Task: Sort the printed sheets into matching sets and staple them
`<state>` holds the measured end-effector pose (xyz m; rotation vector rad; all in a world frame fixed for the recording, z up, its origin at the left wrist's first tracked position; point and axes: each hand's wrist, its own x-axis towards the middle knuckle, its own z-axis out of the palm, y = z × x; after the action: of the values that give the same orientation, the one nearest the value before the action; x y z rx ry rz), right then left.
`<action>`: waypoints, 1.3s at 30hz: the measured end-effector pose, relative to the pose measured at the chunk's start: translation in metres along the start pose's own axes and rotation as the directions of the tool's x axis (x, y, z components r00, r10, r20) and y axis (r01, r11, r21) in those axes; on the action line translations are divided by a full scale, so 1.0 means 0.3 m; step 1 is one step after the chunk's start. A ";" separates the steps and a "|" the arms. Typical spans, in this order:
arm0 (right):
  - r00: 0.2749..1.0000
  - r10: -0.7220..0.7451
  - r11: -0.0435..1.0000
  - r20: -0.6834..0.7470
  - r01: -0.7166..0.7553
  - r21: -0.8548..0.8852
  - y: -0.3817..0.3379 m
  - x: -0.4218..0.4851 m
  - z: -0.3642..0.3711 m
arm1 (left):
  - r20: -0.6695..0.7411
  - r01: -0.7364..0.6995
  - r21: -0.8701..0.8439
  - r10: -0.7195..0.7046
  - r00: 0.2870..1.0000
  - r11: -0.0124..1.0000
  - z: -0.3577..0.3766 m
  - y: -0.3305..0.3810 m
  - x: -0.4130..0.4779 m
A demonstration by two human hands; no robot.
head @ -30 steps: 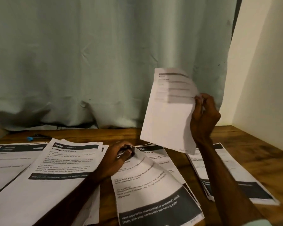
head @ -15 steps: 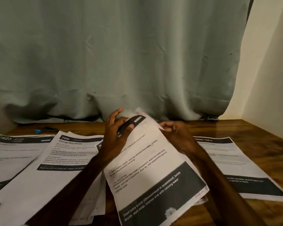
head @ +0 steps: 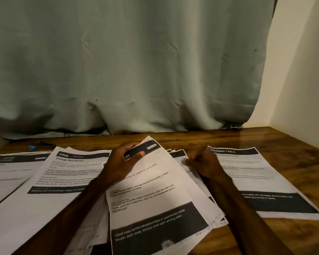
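Head view, left hand: the left hand (head: 125,160) pinches the top edge of the baby-bottle sheet (head: 155,192), thumb pressed on its black header and fingers curled round the edge.
Head view, right hand: the right hand (head: 204,165) rests on the fanned lower sheets (head: 199,183) just beside that sheet's right edge. Its fingers are curled, but I cannot tell whether they pinch paper.
Where the sheets lie: the baby-bottle sheet tops a skewed stack at the centre of the table (head: 284,140), far corner lifted. The Change Bed Sheets sheet (head: 63,173) lies left, partly under the forearm. The Dressing Table sheet (head: 250,173) lies right.
Step in hand: probably leafing through the centre stack to check for matching pages.
Doing it well: lift by the top edge only, pin the lower sheets with the right hand, and read each header before moving a page.
Risk: fanned corners could slide into a neighbouring pile.
Stapler: none is clearly visible; a small blue object (head: 32,147) at far left is too small to identify.
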<state>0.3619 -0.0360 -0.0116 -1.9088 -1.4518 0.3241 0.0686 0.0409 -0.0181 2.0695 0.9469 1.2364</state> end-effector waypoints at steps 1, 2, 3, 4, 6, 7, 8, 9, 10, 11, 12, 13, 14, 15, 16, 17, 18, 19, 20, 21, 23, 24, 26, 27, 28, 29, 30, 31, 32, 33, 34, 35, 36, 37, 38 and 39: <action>0.999 0.024 0.999 0.028 -0.023 -0.042 -0.004 -0.003 0.011 | 0.015 -0.007 0.011 0.007 1.000 1.000 0.006 0.000 -0.001; 0.998 0.037 0.997 0.044 -0.033 -0.073 -0.010 -0.008 0.019 | 0.029 -0.017 0.016 0.017 0.999 1.000 0.014 0.001 -0.002; 0.998 0.043 0.994 0.055 -0.038 -0.103 -0.009 -0.012 0.029 | 0.041 -0.029 0.016 0.029 0.999 0.999 0.023 0.003 -0.004; 0.997 0.044 0.991 0.058 -0.036 -0.132 -0.003 -0.009 0.038 | 0.051 -0.045 0.012 0.044 0.998 0.999 0.030 0.000 -0.005; 0.996 0.075 0.991 0.037 -0.070 -0.116 0.000 -0.002 0.038 | 0.073 -0.085 -0.007 0.086 0.994 0.996 0.040 -0.002 -0.007; 0.993 0.116 0.991 0.018 -0.114 -0.072 0.001 0.005 0.036 | 0.089 -0.112 -0.008 0.112 0.990 0.994 0.045 -0.003 -0.008; 0.987 0.158 0.987 -0.009 -0.158 -0.021 0.005 0.011 0.035 | 0.109 -0.159 0.005 0.158 0.981 0.987 0.053 -0.004 -0.010; 0.980 0.197 0.980 -0.025 -0.196 0.024 0.006 0.014 0.036 | 0.131 -0.216 0.026 0.211 0.969 0.976 0.064 -0.005 -0.013; 0.978 0.205 0.978 -0.035 -0.203 0.046 0.007 0.016 0.037 | 0.146 -0.256 0.050 0.247 0.958 0.965 0.075 -0.007 -0.016; 0.978 0.207 0.977 -0.034 -0.205 0.053 0.006 0.016 0.039 | 0.152 -0.277 0.060 0.266 0.952 0.959 0.084 -0.004 -0.020; 0.978 0.205 0.977 -0.027 -0.204 0.060 0.005 0.015 0.037 | 0.146 -0.281 0.070 0.268 0.952 0.957 0.089 0.000 -0.023; 0.979 0.201 0.977 -0.014 -0.200 0.071 0.003 0.014 0.036 | 0.139 -0.266 0.080 0.254 0.957 0.961 0.092 0.007 -0.027; 0.982 0.190 0.978 -0.006 -0.188 0.093 -0.002 0.012 0.033 | 0.131 -0.237 0.095 0.224 0.966 0.967 0.094 0.012 -0.031; 0.985 0.172 0.975 0.000 -0.171 0.141 -0.010 0.009 0.027 | 0.127 -0.205 0.100 0.192 0.973 0.974 0.093 0.014 -0.036; 0.990 0.142 0.970 0.000 -0.139 0.199 -0.022 0.004 0.019 | 0.130 -0.190 0.106 0.175 0.976 0.976 0.094 0.011 -0.037; 0.995 0.101 0.963 -0.005 -0.096 0.254 -0.034 -0.002 0.014 | 0.132 -0.199 0.106 0.184 0.974 0.974 0.094 0.009 -0.039; 0.998 0.066 0.952 -0.010 -0.060 0.300 -0.053 -0.011 0.010 | 0.121 -0.229 0.108 0.216 0.969 0.967 0.095 0.008 -0.039; 1.000 0.016 0.942 -0.013 -0.011 0.336 -0.072 -0.025 0.010 | 0.101 -0.264 0.108 0.254 0.962 0.958 0.097 0.005 -0.037; 0.999 -0.054 0.935 -0.002 0.051 0.352 -0.097 -0.043 0.013 | 0.082 -0.286 0.121 0.278 0.957 0.951 0.098 -0.005 -0.032; 0.990 -0.141 0.923 0.025 0.122 0.364 -0.117 -0.062 0.020 | 0.065 -0.283 0.136 0.277 0.959 0.949 0.098 -0.012 -0.023; 0.953 -0.279 0.887 0.119 0.208 0.412 -0.139 -0.095 0.037 | 0.057 -0.272 0.178 0.266 0.962 0.946 0.093 -0.022 -0.006; 0.937 -0.307 0.870 0.166 0.206 0.448 -0.142 -0.107 0.037 | 0.066 -0.282 0.210 0.275 0.959 0.936 0.090 -0.020 -0.002; 0.910 -0.324 0.842 0.257 0.154 0.516 -0.140 -0.119 0.017 | 0.113 -0.315 0.227 0.296 0.948 0.922 0.082 -0.013 0.001; 0.911 -0.299 0.832 0.284 0.103 0.545 -0.131 -0.115 0.005 | 0.140 -0.326 0.186 0.303 0.943 0.927 0.083 -0.013 0.001; 0.924 -0.249 0.825 0.290 0.045 0.564 -0.119 -0.110 -0.004 | 0.160 -0.331 0.138 0.308 0.938 0.934 0.085 -0.014 -0.002; 0.946 -0.194 0.820 0.260 0.011 0.572 -0.100 -0.103 -0.011 | 0.177 -0.327 0.103 0.306 0.935 0.939 0.088 -0.015 -0.006; 0.972 -0.141 0.852 0.190 0.021 0.523 -0.075 -0.092 -0.015 | 0.193 -0.312 0.085 0.292 0.937 0.946 0.090 -0.015 -0.010; 0.990 -0.106 0.910 0.096 0.057 0.411 -0.047 -0.078 -0.020 | 0.204 -0.292 0.076 0.272 0.940 0.953 0.090 -0.018 -0.013; 0.995 -0.097 0.967 0.016 0.090 0.240 -0.020 -0.060 -0.023 | 0.209 -0.280 0.067 0.261 0.942 0.958 0.088 -0.021 -0.015; 0.995 -0.094 0.990 -0.015 0.095 0.101 -0.006 -0.049 -0.027 | 0.210 -0.281 0.057 0.264 0.941 0.958 0.086 -0.025 -0.017; 0.998 -0.063 0.997 -0.011 0.064 0.036 0.001 -0.041 -0.026 | 0.208 -0.292 0.052 0.276 0.938 0.955 0.083 -0.027 -0.017; 0.999 -0.029 0.999 0.020 0.028 0.038 0.002 -0.037 -0.022 | 0.204 -0.303 0.050 0.287 0.936 0.952 0.083 -0.027 -0.017; 0.998 0.011 0.999 0.055 -0.013 0.040 0.001 -0.035 -0.010 | 0.198 -0.309 0.048 0.295 0.935 0.950 0.083 -0.025 -0.018; 0.997 0.029 0.999 0.070 -0.032 0.041 -0.005 -0.034 0.004 | 0.186 -0.315 0.050 0.301 0.935 0.948 0.086 -0.020 -0.020; 0.997 0.026 0.999 0.067 -0.027 0.017 -0.007 -0.034 0.021 | 0.173 -0.314 0.059 0.300 0.938 0.948 0.089 -0.015 -0.022; 0.998 0.016 1.000 0.062 -0.014 -0.026 -0.009 -0.033 0.037 | 0.162 -0.310 0.068 0.296 0.941 0.948 0.091 -0.012 -0.024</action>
<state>0.3502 -0.0405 -0.0200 -1.9469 -1.4891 0.3764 0.0896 0.0349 -0.0362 2.4131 0.6436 1.1813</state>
